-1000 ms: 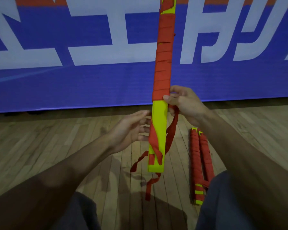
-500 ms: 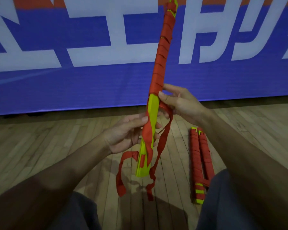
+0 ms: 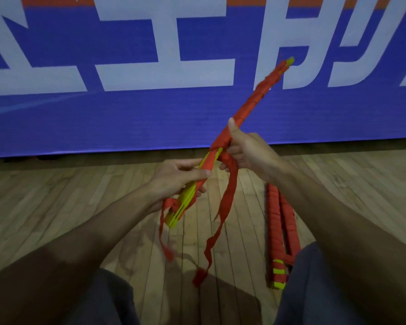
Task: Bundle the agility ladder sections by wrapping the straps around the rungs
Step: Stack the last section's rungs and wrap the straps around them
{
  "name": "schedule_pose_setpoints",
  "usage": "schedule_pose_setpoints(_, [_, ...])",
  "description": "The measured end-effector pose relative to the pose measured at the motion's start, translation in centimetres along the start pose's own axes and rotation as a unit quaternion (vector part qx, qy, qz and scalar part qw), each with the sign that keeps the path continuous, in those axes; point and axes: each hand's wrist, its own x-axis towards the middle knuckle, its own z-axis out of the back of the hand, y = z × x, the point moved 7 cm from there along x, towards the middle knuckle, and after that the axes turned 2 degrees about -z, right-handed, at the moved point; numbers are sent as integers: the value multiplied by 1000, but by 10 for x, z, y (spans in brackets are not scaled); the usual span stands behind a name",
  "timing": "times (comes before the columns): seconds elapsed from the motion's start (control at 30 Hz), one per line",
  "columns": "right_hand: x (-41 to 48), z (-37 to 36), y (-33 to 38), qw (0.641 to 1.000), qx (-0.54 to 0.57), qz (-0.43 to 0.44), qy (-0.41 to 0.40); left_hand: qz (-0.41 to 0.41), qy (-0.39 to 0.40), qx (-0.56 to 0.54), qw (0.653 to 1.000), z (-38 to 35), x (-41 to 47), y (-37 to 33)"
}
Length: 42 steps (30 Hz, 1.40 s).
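- Left hand (image 3: 181,178) grips the rungs (image 3: 174,218) near their bare lower end, thumb pinning a strap (image 3: 227,198) turn; best to hold that turn taut.
- Strap tails hang loose toward the floor (image 3: 80,195); the next turn should overlap the last.
- Right hand (image 3: 249,153) grips the stack at the wrap's edge, holding it tilted in the air.
- Two wrapped bundles (image 3: 274,219) lie on the floor.

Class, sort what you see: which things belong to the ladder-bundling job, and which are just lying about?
In the job: yellow plastic rung stack, half wrapped in red strap; loose red strap tails; left hand and right hand, both gripping the stack.
Lying about: finished red-wrapped bundles on the wooden plank floor; blue banner with white lettering.
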Motion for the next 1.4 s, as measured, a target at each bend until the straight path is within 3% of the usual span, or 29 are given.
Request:
schedule_pose_setpoints(0.2, [0, 3, -12, 1000, 6, 4, -25, -61, 12, 70, 996, -14, -5, -9])
schedule_pose_setpoints(0.33, [1, 7, -8, 995, 94, 15, -25, -67, 7, 60, 996, -11, -5, -11])
schedule_pose_setpoints(0.4, [1, 5, -2, 989, 143, 35, 11, -6, 61, -33, 998, -12, -6, -6])
schedule_pose_setpoints(0.53, [-2, 0, 7, 974, 193, 77, 92, 88, 212, -220, 948, -28, -17, 0])
schedule_pose_setpoints(0.67, [-3, 1, 12, 964, 214, 108, 115, 58, 316, -255, 912, -42, -25, -8])
schedule_pose_setpoints(0.9, [-10, -3, 19, 966, 184, 115, 138, 12, 352, -253, 901, -33, -18, -8])
schedule_pose_setpoints(1.0, [-14, -8, 13, 984, 76, 85, 141, 7, 332, -231, 915, -25, -17, -5])
schedule_pose_setpoints(1.13, [-9, 5, 3, 996, -82, 36, 10, 49, 259, -195, 945, -19, -15, 7])
schedule_pose_setpoints(1.27, [-9, 3, 1, 999, -51, -9, 4, 63, 175, -131, 974, -20, -11, 14])
schedule_pose_setpoints(1.4, [-3, 4, -9, 998, -6, -60, 13, 24, 111, -22, 993, -14, -4, 13])
